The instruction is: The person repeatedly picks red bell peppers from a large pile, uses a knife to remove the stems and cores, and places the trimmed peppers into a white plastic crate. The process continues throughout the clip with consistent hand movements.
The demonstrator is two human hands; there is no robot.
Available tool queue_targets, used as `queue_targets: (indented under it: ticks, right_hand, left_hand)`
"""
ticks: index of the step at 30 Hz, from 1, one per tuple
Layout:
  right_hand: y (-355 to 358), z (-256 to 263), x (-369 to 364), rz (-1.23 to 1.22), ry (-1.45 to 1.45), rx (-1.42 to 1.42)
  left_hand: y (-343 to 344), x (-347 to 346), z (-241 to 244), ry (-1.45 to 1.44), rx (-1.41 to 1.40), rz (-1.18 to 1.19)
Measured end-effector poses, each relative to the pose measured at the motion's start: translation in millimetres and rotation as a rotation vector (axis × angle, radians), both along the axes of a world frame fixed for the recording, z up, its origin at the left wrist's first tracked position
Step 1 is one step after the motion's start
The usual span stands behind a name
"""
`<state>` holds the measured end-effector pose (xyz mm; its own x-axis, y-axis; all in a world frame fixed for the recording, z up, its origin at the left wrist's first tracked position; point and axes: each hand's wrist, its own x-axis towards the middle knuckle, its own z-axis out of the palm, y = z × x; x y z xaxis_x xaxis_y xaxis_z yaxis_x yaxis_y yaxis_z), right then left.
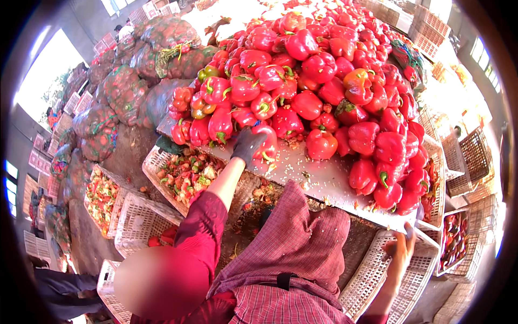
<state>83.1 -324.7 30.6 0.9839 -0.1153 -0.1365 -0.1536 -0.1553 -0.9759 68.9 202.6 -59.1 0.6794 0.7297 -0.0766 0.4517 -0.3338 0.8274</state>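
A large heap of red bell peppers [307, 103] lies on a metal table [299, 174] strewn with pale seeds. My left hand [247, 146], in a dark glove, is against the left side of a red bell pepper [266, 142] at the table's near edge, its fingers partly hidden; a small blue thing shows by the fingertips. My right hand [400, 245], bare, is at the table's near right corner above a white plastic crate [366, 275], its fingers apart and no pepper visible in it. A few peppers in the heap are partly green or orange.
Crates of pepper scraps [188, 174] stand left of the table, beside a crate with red pieces [137, 227]. Filled mesh sacks [125, 93] are piled at the left. More crates [473, 239] stand at the right. A person's dark-trousered legs [68, 287] show at lower left.
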Motion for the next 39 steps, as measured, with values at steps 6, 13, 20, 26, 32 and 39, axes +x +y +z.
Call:
queue_targets:
  ticks: [6, 13, 20, 26, 32, 39]
  right_hand:
    - [191.4, 28.7, 11.6, 0.673, 0.024, 0.006]
    - [256.1, 21.7, -2.2, 0.834, -0.076, -0.139]
    - [207.9, 13.2, -8.6, 0.933, -0.078, -0.394]
    - [189.3, 18.1, 10.8, 0.717, 0.033, -0.185]
    - [280.6, 32.6, 69.1, 0.980, -0.126, -0.158]
    - [294.0, -16.3, 85.0, 1.031, 0.199, 0.232]
  left_hand:
    - [-76.0, -32.8, 54.1, -0.156, 0.442, -0.157]
    - [-106.5, -28.2, 92.4, -0.415, 0.448, -0.117]
    - [-91.8, -25.4, 83.1, -0.900, -0.485, 0.111]
    - [-63.7, -32.1, 84.8, -0.884, -0.359, 0.030]
    - [-64.4, -18.8, 66.3, -0.511, 0.021, -0.200]
    - [-52.2, -17.0, 37.8, -0.722, -0.615, -0.112]
